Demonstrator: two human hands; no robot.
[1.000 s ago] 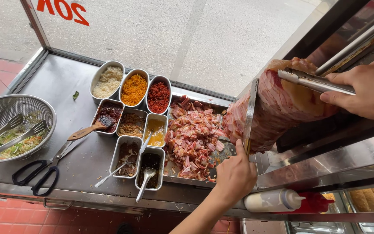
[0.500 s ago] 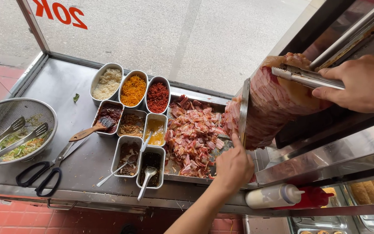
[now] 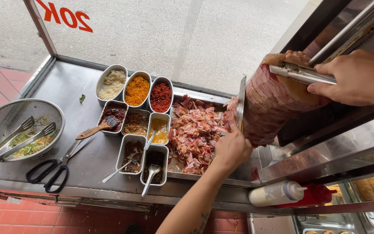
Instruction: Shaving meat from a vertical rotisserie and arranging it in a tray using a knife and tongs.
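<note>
Left hand (image 3: 231, 149) clenched round the handle of a long knife (image 3: 241, 103), blade upright against the left face of the meat cone (image 3: 273, 104). Right hand (image 3: 360, 78) gripping metal tongs (image 3: 301, 73), tips pressed on the cone's top. Shaved meat (image 3: 195, 130) heaped in the tray (image 3: 247, 173) just below, beside small sauce tins (image 3: 136, 125).

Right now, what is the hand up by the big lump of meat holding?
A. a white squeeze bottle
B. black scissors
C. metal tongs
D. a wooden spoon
C. The right hand grips metal tongs pressed against the top of the big lump of meat, while the scissors, wooden spoon and white squeeze bottle lie untouched elsewhere.
</note>
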